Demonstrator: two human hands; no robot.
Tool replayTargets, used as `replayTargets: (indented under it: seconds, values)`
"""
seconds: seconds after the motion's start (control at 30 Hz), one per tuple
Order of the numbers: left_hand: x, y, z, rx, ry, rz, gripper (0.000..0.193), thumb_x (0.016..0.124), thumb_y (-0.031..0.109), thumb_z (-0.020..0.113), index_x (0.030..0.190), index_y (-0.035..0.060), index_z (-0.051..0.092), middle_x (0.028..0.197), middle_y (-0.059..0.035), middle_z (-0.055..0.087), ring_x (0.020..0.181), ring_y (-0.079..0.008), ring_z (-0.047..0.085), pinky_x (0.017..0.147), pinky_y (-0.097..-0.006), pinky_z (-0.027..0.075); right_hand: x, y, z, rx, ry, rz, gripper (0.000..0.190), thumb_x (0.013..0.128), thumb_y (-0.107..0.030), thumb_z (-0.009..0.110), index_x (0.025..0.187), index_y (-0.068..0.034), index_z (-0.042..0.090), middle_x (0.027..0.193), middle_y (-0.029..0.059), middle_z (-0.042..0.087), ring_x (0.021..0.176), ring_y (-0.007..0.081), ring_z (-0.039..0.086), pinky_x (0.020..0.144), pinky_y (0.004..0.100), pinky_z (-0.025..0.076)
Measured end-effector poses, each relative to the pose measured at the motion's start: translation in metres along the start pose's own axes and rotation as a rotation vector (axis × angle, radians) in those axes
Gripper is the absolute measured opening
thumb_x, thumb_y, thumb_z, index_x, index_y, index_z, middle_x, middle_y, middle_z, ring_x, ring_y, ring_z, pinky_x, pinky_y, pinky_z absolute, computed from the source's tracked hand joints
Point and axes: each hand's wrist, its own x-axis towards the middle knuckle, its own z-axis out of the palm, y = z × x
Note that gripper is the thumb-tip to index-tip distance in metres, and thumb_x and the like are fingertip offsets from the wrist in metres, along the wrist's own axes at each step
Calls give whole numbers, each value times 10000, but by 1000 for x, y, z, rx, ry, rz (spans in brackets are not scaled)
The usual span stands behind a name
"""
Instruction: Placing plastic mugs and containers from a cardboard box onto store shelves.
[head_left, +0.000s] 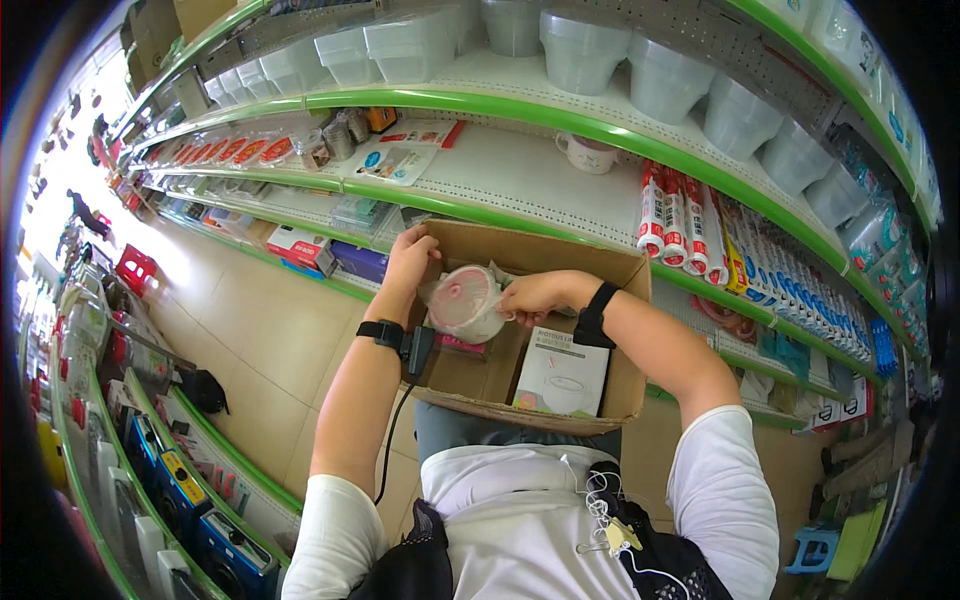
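An open cardboard box (480, 373) is in front of my body. My left hand (411, 259) grips its far left rim. Inside the box, my right hand (546, 294) pinches a white lidded cup (466, 304) by its right side. The cup has a round lid with a pink rim and is wrapped in clear plastic. Under it, part of a pink package (459, 345) shows. A white printed carton (562, 371), picturing a bowl-like container, lies in the right part of the box. My right fingertips are partly hidden by the plastic.
Beyond the box are store shelves with green edging (480, 101). One shelf holds a white mug (589, 152) and red-and-white tubes (673, 217); clear plastic containers (585, 49) stand above. At left, another shelf holds blue boxed goods (232, 555). A blue stool (814, 547) is at lower right.
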Motion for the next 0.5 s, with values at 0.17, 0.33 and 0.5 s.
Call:
replayTargets:
  seconds: [0.17, 0.33, 0.5]
  values:
    - [-3, -2, -5, 25, -30, -17, 549, 878, 117, 590, 1371, -89, 469, 857, -42, 634, 722, -104, 608, 684, -232, 439, -61, -18, -23, -167, 63, -77, 329, 974, -361, 534, 826, -74, 601, 729, 1, 559, 642, 110, 558, 570, 260, 471]
    - [-1, -1, -12, -27, 15, -12, 569, 855, 86, 583, 1351, -162, 453, 927, -94, 650, 668, -117, 579, 672, -256, 455, -114, -27, -37, 14, 196, -100, 313, 980, -366, 556, 927, -61, 604, 744, 3, 571, 640, 100, 564, 553, 252, 459]
    - [0, -3, -10, -9, 23, -42, 540, 880, 117, 586, 1361, -100, 474, 843, -40, 625, 713, -100, 594, 671, -235, 462, -145, -13, -60, 273, 314, -186, 271, 1003, -341, 553, 894, -93, 579, 743, -12, 559, 641, 93, 554, 582, 233, 449]
